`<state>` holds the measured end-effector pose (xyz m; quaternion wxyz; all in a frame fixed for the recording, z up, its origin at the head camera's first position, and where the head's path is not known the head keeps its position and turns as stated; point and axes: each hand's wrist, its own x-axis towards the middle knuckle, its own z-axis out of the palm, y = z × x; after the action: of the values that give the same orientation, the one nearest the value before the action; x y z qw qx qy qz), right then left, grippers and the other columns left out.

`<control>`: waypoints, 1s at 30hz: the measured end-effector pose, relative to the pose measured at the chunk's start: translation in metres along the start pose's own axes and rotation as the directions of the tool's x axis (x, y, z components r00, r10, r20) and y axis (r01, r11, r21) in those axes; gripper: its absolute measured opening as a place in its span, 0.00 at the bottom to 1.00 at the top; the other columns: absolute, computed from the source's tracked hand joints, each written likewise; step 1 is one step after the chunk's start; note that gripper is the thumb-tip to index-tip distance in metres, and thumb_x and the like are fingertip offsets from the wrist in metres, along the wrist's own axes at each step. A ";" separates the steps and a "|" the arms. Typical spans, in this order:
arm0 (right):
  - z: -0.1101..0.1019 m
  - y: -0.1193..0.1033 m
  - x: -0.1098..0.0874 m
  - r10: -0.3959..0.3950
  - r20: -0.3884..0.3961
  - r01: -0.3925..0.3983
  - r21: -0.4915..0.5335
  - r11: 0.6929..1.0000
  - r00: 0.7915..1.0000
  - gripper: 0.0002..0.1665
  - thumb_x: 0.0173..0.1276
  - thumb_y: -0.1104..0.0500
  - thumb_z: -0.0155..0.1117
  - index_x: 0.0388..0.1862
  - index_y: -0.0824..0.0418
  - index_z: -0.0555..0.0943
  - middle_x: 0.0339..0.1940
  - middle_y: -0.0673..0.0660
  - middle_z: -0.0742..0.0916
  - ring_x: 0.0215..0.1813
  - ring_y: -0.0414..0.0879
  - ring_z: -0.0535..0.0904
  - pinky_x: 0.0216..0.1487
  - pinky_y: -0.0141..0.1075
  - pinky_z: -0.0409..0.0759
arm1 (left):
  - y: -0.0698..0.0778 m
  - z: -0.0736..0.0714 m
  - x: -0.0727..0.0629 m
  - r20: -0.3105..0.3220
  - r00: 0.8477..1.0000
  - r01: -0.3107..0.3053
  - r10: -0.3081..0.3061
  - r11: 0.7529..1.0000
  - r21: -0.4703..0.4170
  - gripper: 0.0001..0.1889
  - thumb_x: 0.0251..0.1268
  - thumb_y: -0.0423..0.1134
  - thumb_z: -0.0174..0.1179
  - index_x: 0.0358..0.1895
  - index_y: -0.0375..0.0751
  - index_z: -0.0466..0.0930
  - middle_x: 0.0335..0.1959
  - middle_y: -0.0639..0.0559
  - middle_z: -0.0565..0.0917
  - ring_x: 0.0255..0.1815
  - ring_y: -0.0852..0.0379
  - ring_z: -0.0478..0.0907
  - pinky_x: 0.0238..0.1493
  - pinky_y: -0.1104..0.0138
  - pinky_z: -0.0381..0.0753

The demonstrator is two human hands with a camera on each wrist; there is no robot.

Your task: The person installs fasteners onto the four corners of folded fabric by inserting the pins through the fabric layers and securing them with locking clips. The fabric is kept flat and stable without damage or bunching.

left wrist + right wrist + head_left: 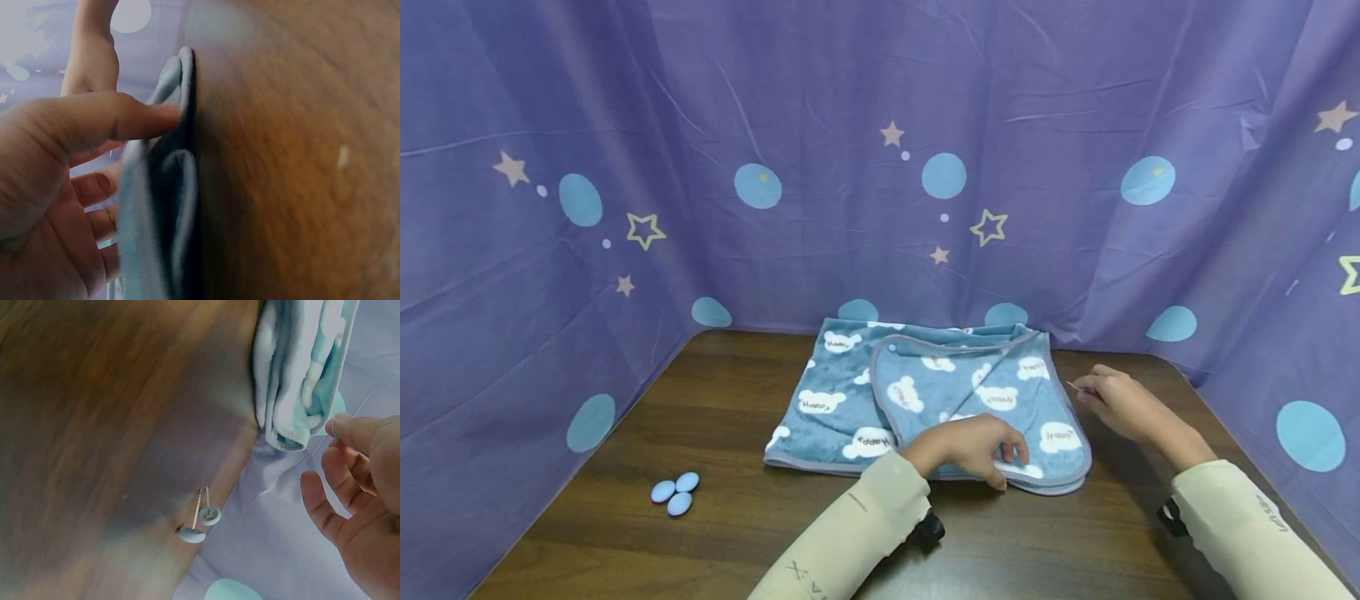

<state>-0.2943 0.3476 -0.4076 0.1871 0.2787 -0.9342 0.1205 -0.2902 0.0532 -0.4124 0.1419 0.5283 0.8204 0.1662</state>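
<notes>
A folded blue blanket [925,408], printed with white bear heads, lies in layers with grey-bound edges. Over its front edge is my left hand [973,447]; the thumb [147,122] touches the blanket's edge, and the other fingers spread loosely above it. Right of the blanket, my right hand [1120,404] pinches a small pin [1075,387], its thin pale shaft sticking out from the fingertips. Below that hand, two twist pins [192,534] with round pale-blue caps lie on the table in the right wrist view. My right hand hides them in the head view.
Three pale-blue round caps [679,503] sit together on the brown wooden table [737,542] at the left. One similar disc [892,347] shows on the blanket's upper flap corner. A purple curtain [850,250] with stars and dots encloses the back and sides.
</notes>
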 end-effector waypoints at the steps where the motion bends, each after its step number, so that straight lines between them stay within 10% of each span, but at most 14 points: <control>1: 0.000 -0.001 0.000 0.000 0.002 0.000 0.002 1.000 1.000 0.10 0.65 0.72 0.67 0.45 0.71 0.87 0.33 0.52 0.83 0.33 0.40 0.77 0.33 0.42 0.79 | 0.000 0.000 0.000 -0.001 1.000 -0.001 0.001 1.000 0.011 0.18 0.57 0.35 0.74 0.51 0.48 0.85 0.40 0.59 0.83 0.39 0.67 0.77 0.43 0.80 0.73; 14: -0.004 -0.016 0.007 0.003 0.023 -0.004 0.014 1.000 1.000 0.07 0.68 0.70 0.68 0.43 0.68 0.87 0.33 0.49 0.82 0.34 0.40 0.77 0.35 0.42 0.79 | 0.005 0.002 0.005 -0.216 0.973 0.091 -0.085 0.996 0.019 0.08 0.76 0.43 0.61 0.40 0.47 0.87 0.28 0.64 0.81 0.29 0.69 0.73 0.35 0.78 0.72; 30: -0.016 -0.035 0.016 0.044 -0.122 -0.039 0.042 0.998 0.992 0.03 0.71 0.59 0.70 0.36 0.55 0.85 0.30 0.43 0.79 0.30 0.37 0.72 0.30 0.37 0.73 | -0.009 -0.006 0.001 -0.467 0.838 0.189 -0.281 0.954 -0.233 0.11 0.78 0.43 0.58 0.51 0.44 0.87 0.32 0.58 0.84 0.26 0.66 0.74 0.34 0.73 0.75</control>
<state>-0.2827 0.3164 -0.3826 0.2361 0.2550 -0.9239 0.1599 -0.3008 0.0500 -0.4110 -0.0073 0.3481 0.8698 0.3497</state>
